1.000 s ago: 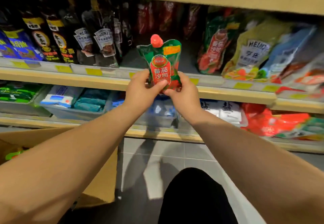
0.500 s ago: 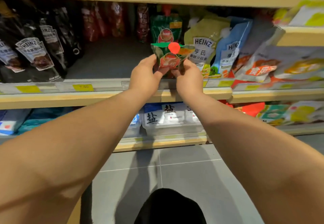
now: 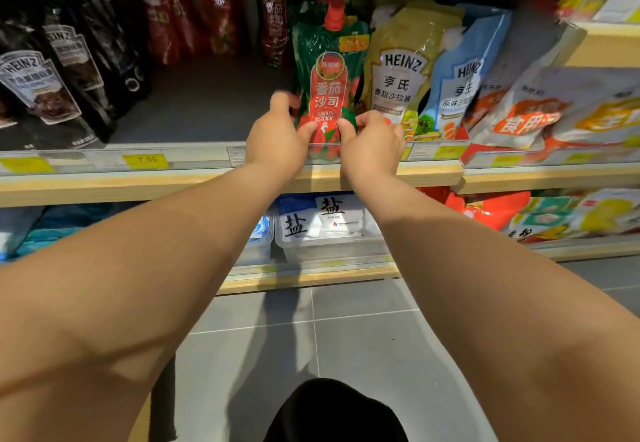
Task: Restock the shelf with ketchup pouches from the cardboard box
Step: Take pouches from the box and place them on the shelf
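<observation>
Nearest, below the ketchup pouch, a dark-clothed knee [image 3: 332, 410] shows over the grey tiled floor [image 3: 311, 330], and two bare forearms reach up from either side toward the pouch. Under it, on a lower shelf, sit white salt packs [image 3: 325, 223] in clear bins. The left hand [image 3: 277, 140] pinches the lower left corner of the ketchup pouch [image 3: 329, 78], thumb on the front and fingers curled round its edge. The right hand [image 3: 372, 143] pinches the lower right corner in the same way. The pouch, green and red with a red cap, stands upright at the front edge of the shelf [image 3: 173, 182], its base just behind the clear price rail. Touching its right side is a yellow-green Heinz pouch [image 3: 401, 71], then a blue Heinz pouch [image 3: 464, 85]. To its left is bare shelf board, with a yellow price tag [image 3: 147, 160] on the rail, and black Heinz pouches [image 3: 38, 88] well apart. Behind the pouch, further back, stand dark red pouches [image 3: 214, 15].
</observation>
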`<control>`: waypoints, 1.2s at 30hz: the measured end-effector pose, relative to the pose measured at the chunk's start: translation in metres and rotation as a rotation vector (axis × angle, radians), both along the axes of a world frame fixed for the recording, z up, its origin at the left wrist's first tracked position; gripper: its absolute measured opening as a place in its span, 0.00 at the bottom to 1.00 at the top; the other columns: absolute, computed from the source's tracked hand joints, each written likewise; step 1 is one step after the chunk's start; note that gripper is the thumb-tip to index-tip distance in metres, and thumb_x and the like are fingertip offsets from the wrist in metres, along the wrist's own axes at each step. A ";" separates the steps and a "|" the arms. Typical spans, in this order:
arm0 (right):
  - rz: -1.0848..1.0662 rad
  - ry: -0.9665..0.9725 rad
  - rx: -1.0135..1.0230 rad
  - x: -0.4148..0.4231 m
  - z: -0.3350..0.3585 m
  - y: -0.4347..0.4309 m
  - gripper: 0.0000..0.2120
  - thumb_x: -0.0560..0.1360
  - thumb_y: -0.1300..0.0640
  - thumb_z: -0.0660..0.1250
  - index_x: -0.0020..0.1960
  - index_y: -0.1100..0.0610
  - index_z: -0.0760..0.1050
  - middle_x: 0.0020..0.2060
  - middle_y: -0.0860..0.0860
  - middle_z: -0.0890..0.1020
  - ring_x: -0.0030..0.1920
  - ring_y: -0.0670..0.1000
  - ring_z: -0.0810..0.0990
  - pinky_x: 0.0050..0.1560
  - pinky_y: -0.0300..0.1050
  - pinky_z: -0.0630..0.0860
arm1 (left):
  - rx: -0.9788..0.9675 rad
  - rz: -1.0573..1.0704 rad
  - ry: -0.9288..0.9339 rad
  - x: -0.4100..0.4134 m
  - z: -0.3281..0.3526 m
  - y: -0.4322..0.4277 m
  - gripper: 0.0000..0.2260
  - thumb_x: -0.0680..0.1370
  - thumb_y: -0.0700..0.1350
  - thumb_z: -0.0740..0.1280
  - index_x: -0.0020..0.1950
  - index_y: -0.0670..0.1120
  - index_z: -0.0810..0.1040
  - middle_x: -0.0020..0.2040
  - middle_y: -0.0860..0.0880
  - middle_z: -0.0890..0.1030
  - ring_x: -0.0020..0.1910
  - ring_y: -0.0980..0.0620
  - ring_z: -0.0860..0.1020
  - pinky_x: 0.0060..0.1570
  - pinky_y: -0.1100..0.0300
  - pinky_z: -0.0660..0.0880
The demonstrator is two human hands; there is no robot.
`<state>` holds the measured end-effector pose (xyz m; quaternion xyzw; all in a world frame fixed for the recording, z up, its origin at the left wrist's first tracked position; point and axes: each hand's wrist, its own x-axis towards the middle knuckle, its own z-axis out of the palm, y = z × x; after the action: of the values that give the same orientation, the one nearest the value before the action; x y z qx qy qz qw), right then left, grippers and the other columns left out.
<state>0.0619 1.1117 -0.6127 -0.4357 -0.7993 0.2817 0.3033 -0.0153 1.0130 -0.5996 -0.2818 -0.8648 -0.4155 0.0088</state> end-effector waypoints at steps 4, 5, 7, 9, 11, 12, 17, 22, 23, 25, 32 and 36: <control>-0.003 -0.005 0.106 0.010 0.000 -0.010 0.17 0.78 0.46 0.60 0.61 0.55 0.74 0.56 0.54 0.78 0.62 0.56 0.67 0.63 0.49 0.63 | 0.038 -0.106 -0.027 0.001 -0.005 -0.011 0.16 0.77 0.45 0.65 0.65 0.48 0.68 0.58 0.46 0.78 0.55 0.48 0.78 0.56 0.54 0.74; -0.007 0.023 0.165 0.014 -0.001 -0.018 0.17 0.78 0.48 0.60 0.62 0.55 0.73 0.57 0.54 0.77 0.62 0.55 0.67 0.64 0.48 0.63 | 0.053 -0.133 -0.017 0.003 -0.006 -0.017 0.17 0.77 0.45 0.65 0.65 0.48 0.68 0.60 0.46 0.78 0.58 0.50 0.77 0.58 0.57 0.73; 0.038 0.109 0.232 0.023 -0.002 -0.038 0.14 0.77 0.51 0.61 0.59 0.56 0.73 0.56 0.53 0.76 0.60 0.55 0.68 0.62 0.47 0.63 | 0.072 -0.170 0.044 0.005 -0.010 -0.032 0.18 0.76 0.44 0.66 0.65 0.49 0.70 0.62 0.49 0.77 0.62 0.53 0.74 0.59 0.63 0.68; 0.169 0.122 0.209 0.031 -0.008 -0.062 0.12 0.77 0.53 0.61 0.57 0.56 0.74 0.54 0.53 0.76 0.59 0.54 0.68 0.61 0.48 0.65 | 0.046 -0.181 0.148 0.004 -0.012 -0.053 0.18 0.75 0.45 0.66 0.64 0.51 0.71 0.61 0.51 0.77 0.61 0.54 0.74 0.56 0.65 0.66; 0.291 0.097 0.144 0.034 -0.016 -0.089 0.11 0.77 0.56 0.62 0.57 0.58 0.74 0.54 0.54 0.77 0.58 0.55 0.69 0.61 0.49 0.66 | 0.010 -0.174 0.201 0.003 -0.016 -0.085 0.17 0.75 0.45 0.66 0.63 0.53 0.72 0.59 0.52 0.77 0.58 0.54 0.74 0.54 0.64 0.66; 0.330 0.085 0.110 0.034 -0.019 -0.100 0.11 0.76 0.57 0.62 0.57 0.58 0.75 0.54 0.54 0.77 0.58 0.55 0.70 0.61 0.49 0.67 | 0.005 -0.164 0.183 0.002 -0.019 -0.100 0.16 0.75 0.45 0.66 0.63 0.53 0.72 0.57 0.52 0.77 0.56 0.54 0.74 0.53 0.62 0.68; 0.521 -0.048 -0.091 0.020 -0.035 -0.170 0.09 0.77 0.56 0.61 0.53 0.58 0.76 0.49 0.53 0.80 0.53 0.54 0.74 0.55 0.48 0.69 | -0.125 -0.110 -0.113 -0.005 -0.039 -0.199 0.15 0.75 0.45 0.67 0.61 0.52 0.74 0.52 0.52 0.79 0.47 0.54 0.76 0.48 0.62 0.70; 0.691 -0.107 -0.237 -0.010 -0.054 -0.248 0.08 0.76 0.59 0.62 0.52 0.61 0.77 0.47 0.58 0.81 0.49 0.57 0.76 0.55 0.50 0.71 | -0.373 -0.045 -0.324 -0.022 -0.061 -0.297 0.14 0.74 0.46 0.69 0.59 0.49 0.76 0.50 0.50 0.80 0.42 0.51 0.76 0.46 0.61 0.69; 0.724 -0.117 -0.253 -0.017 -0.059 -0.264 0.08 0.75 0.60 0.63 0.52 0.61 0.77 0.47 0.58 0.81 0.47 0.56 0.76 0.53 0.48 0.71 | -0.384 -0.025 -0.355 -0.025 -0.064 -0.315 0.13 0.74 0.45 0.69 0.59 0.48 0.77 0.49 0.49 0.80 0.41 0.51 0.76 0.47 0.60 0.70; 0.782 -0.138 -0.312 -0.029 -0.070 -0.293 0.08 0.75 0.61 0.62 0.52 0.62 0.77 0.44 0.56 0.80 0.41 0.52 0.73 0.47 0.42 0.70 | -0.401 0.015 -0.415 -0.032 -0.072 -0.349 0.12 0.75 0.44 0.69 0.57 0.45 0.77 0.46 0.47 0.80 0.42 0.49 0.77 0.47 0.59 0.71; 0.958 -0.344 -0.466 -0.068 -0.123 -0.397 0.08 0.73 0.59 0.62 0.51 0.55 0.77 0.46 0.53 0.81 0.46 0.51 0.77 0.45 0.39 0.71 | -0.517 0.171 -0.579 -0.051 -0.129 -0.466 0.11 0.74 0.46 0.70 0.55 0.46 0.78 0.47 0.47 0.82 0.45 0.49 0.78 0.46 0.61 0.71; 0.994 -0.555 -0.613 -0.083 -0.159 -0.442 0.09 0.74 0.56 0.62 0.53 0.53 0.75 0.43 0.48 0.79 0.38 0.45 0.76 0.37 0.39 0.72 | -0.631 0.227 -0.695 -0.058 -0.168 -0.516 0.12 0.74 0.50 0.69 0.55 0.47 0.78 0.51 0.45 0.82 0.48 0.48 0.78 0.47 0.61 0.71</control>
<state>-0.0208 0.6698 -0.7720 -0.1368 -0.8377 0.4811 -0.2193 -0.0738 0.4965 -0.7672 -0.0190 -0.9256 -0.1991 -0.3214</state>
